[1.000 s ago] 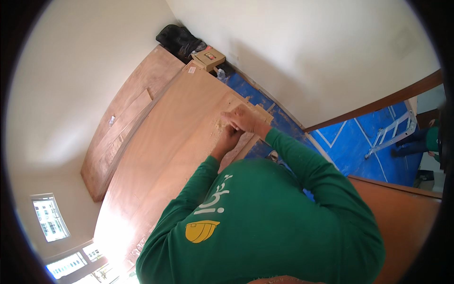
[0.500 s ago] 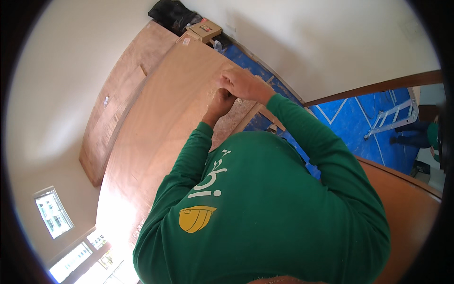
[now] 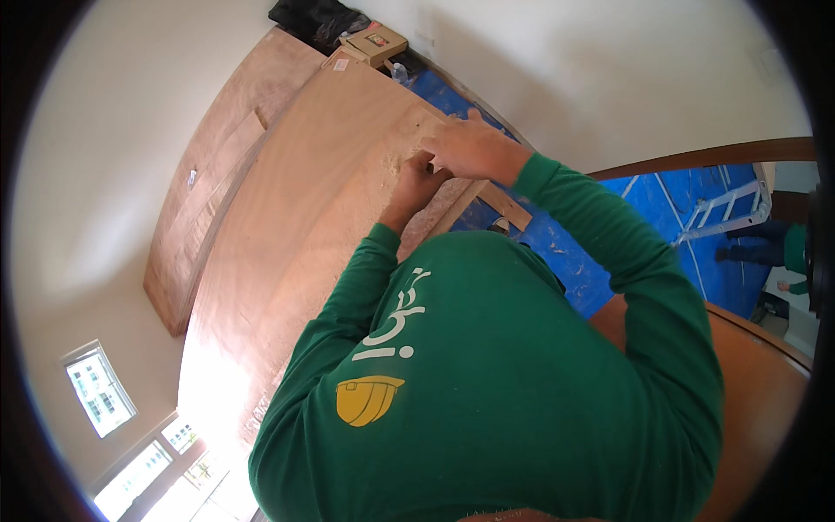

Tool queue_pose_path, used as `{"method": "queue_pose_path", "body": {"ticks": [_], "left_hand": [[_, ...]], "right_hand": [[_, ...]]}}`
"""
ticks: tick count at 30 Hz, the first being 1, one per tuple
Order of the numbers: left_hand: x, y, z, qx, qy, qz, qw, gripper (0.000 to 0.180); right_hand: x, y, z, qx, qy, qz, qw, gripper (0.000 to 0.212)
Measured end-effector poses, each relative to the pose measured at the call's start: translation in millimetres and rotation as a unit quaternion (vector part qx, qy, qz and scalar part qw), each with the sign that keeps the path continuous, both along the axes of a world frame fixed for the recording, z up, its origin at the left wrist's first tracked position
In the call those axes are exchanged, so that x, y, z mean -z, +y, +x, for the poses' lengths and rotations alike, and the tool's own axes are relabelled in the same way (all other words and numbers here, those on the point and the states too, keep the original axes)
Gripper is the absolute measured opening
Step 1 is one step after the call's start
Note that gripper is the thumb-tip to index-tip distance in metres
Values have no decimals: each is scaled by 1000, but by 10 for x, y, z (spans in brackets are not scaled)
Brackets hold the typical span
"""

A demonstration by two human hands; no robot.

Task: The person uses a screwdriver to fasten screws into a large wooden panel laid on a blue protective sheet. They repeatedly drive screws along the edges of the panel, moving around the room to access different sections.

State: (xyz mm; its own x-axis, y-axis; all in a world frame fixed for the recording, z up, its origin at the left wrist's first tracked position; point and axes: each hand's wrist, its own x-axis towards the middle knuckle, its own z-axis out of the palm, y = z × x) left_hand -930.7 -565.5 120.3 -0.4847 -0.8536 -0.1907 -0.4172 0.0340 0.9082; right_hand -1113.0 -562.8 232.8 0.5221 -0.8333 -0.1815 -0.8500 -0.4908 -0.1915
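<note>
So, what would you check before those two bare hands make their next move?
1. Bare left hand has a firm grip: cannot tell; anything inside its curled fingers is hidden.
2. Bare right hand well apart from the left: not ok; they are close together.
3. Broad brown wooden panel swept near the hands: not ok; pale wood shavings lie there.
4. Clear plastic bottle away from the hands: ok, near the panel's far end.
5. Silver metal ladder away from the hands: ok, far to the right.
</note>
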Motion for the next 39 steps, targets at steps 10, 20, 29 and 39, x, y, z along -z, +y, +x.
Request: {"method": "queue_pose_path", "body": {"ticks": [10, 20, 29, 39], "left_hand": [[121, -19, -35, 5, 50, -110, 993, 20], [214, -23, -41, -41, 59, -171, 983, 41], [211, -128, 26, 63, 140, -84, 985, 34], [142, -135, 102, 73, 107, -50, 990, 31]], "right_hand": [[-18, 23, -102, 19, -6, 23, 1000, 25], [-178, 97, 81, -10, -19, -18, 1000, 20], [-75, 102, -30, -98, -51, -81, 991, 14], [-353, 92, 100, 117, 22, 53, 992, 55]]}}
